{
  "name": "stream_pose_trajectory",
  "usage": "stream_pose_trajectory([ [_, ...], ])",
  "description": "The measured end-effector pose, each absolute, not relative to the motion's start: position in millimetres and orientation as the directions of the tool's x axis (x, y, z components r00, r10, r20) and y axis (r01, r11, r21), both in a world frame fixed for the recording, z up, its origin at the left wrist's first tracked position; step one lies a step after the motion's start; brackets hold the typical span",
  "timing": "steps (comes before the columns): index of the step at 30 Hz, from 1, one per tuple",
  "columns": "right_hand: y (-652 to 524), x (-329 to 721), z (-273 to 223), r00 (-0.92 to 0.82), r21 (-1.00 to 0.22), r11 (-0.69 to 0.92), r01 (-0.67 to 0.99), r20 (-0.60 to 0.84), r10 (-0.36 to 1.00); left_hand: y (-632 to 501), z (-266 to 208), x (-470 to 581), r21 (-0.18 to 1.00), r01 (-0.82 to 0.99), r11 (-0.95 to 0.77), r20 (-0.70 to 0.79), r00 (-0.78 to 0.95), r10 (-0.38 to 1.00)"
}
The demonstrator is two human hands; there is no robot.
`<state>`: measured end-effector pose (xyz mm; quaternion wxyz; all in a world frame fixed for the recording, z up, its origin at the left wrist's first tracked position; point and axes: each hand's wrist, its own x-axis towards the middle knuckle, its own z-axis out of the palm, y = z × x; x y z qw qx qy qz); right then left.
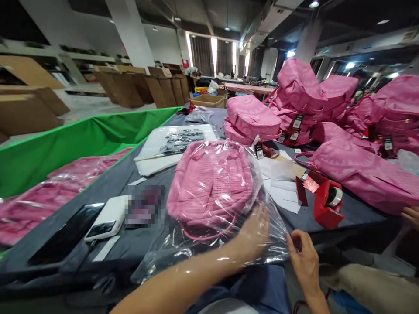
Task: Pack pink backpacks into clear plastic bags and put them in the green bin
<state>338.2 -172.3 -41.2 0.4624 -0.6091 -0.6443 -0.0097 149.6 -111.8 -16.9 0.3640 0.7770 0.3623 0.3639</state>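
A pink backpack (pixel 212 183) lies on the dark table cover in front of me, inside a clear plastic bag (pixel 278 213). The bag's loose end is spread towards me and to the right. My left hand (pixel 257 229) reaches across to the backpack's lower right corner and touches the plastic; its fingers are blurred and partly covered, so their grip cannot be made out. Further right, my right hand (pixel 303 255) is closed, pinching the edge of the plastic bag between thumb and fingers. That edge is pulled taut towards the right hand.
Right of the bag are papers (pixel 283 192) and a red tape dispenser (pixel 329 205). Pink backpacks (pixel 304 87) are piled behind. Left lie a white power bank (pixel 109 218), a dark phone (pixel 67 235) and a green-lined bin (pixel 98 131) with bagged pink goods. Another person's hand (pixel 411 214) shows at right.
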Motion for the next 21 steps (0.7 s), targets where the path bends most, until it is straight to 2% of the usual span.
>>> stream_pose_trajectory([
  [1, -176.4, 339.8, -50.5, 0.188, -0.586, 0.245, 0.772, 0.579, 0.794, -140.7, -33.4, 133.0, 0.619, 0.306, -0.724, 0.450, 0.617, 0.645],
  [2, -180.9, 340.1, -59.1, 0.188, -0.616, 0.240, 0.751, 0.547, 0.815, -168.7, -48.5, 112.6, 0.354, 0.262, -0.898, 0.544, 0.723, 0.426],
  [3, -185.6, 339.2, -66.8, 0.178, -0.639, 0.240, 0.731, 0.518, 0.837, -193.8, -61.1, 89.4, 0.136, 0.283, -0.950, 0.572, 0.760, 0.308],
  [4, -190.3, 337.4, -73.2, 0.163, -0.656, 0.245, 0.713, 0.496, 0.853, -214.1, -70.5, 64.4, -0.010, 0.358, -0.934, 0.619, 0.735, 0.276],
  [5, -194.6, 335.2, -78.0, 0.154, -0.675, 0.249, 0.695, 0.477, 0.865, -228.7, -76.5, 38.8, -0.073, 0.541, -0.838, 0.711, 0.617, 0.337],
  [7, -200.2, 331.1, -81.7, 0.191, -0.740, 0.211, 0.639, 0.418, 0.888, -240.5, -80.3, -9.1, 0.011, 0.899, -0.438, 0.802, 0.254, 0.541],
  [8, -200.8, 329.9, -80.7, 0.242, -0.787, 0.163, 0.595, 0.369, 0.897, -239.2, -79.7, -29.9, 0.102, 0.970, -0.221, 0.789, 0.057, 0.612],
  [10, -196.9, 330.8, -73.9, 0.386, -0.883, 0.048, 0.468, 0.253, 0.887, -229.8, -77.9, -62.6, 0.304, 0.950, 0.076, 0.684, -0.273, 0.676],
  [13, -184.6, 340.9, -59.0, 0.521, -0.930, -0.015, 0.368, 0.193, 0.832, -220.1, -79.4, -88.5, 0.642, 0.723, 0.256, 0.452, -0.626, 0.635],
  [15, -179.4, 350.3, -52.1, 0.509, -0.900, -0.014, 0.436, 0.233, 0.829, -224.9, -83.4, -91.0, 0.751, 0.565, 0.341, 0.302, -0.754, 0.584],
  [17, -180.9, 358.0, -49.7, 0.447, -0.859, -0.027, 0.510, 0.238, 0.863, -238.3, -89.5, -85.4, 0.766, 0.497, 0.408, 0.204, -0.790, 0.579],
  [21, -198.2, 361.5, -50.1, 0.285, -0.862, -0.082, 0.500, 0.075, 0.956, -277.3, -107.5, -78.1, 0.756, 0.591, 0.281, 0.250, -0.657, 0.711],
])
